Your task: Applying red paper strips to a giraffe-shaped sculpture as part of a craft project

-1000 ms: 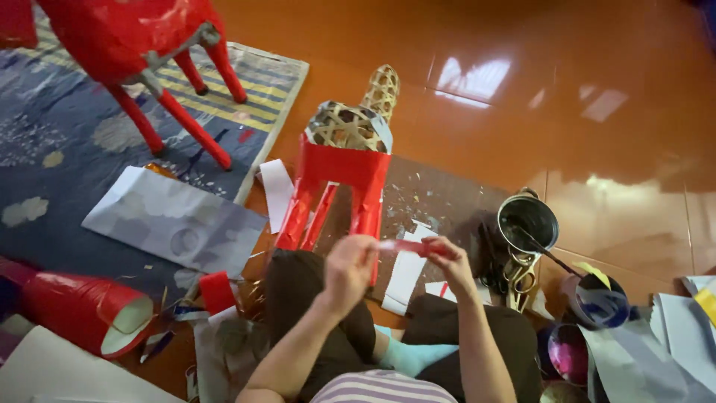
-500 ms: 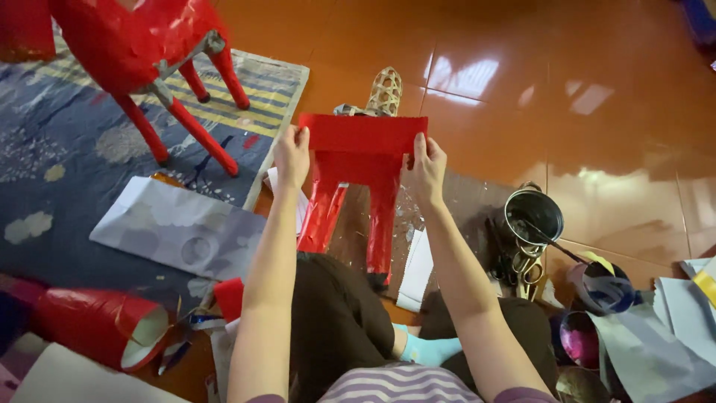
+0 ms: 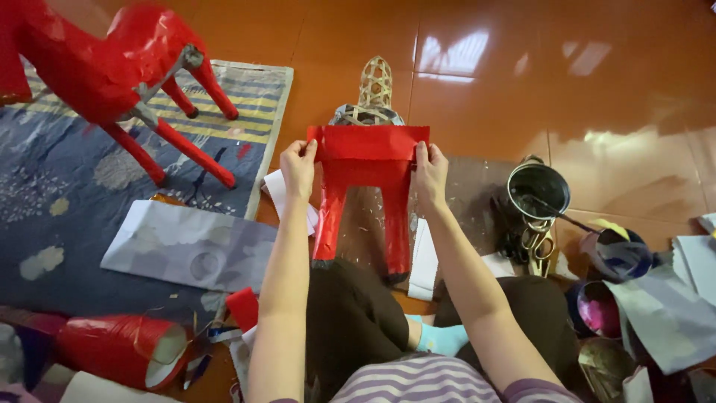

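The red paper sheet point(image 3: 369, 143) now lies spread flat across the red-legged frame point(image 3: 363, 216), where half a second ago it was only being lifted into place, so covering is under way. The left hand point(image 3: 299, 166) pinches its left edge, the right hand point(image 3: 430, 172) its right edge; the woven bamboo neck point(image 3: 375, 83) pokes out beyond the sheet.

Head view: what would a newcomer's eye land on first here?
Centre frame, the left hand and right hand press a red paper sheet across a red-legged woven frame. At upper left a red papered animal figure stands on a blue rug; a metal tin sits to the right.
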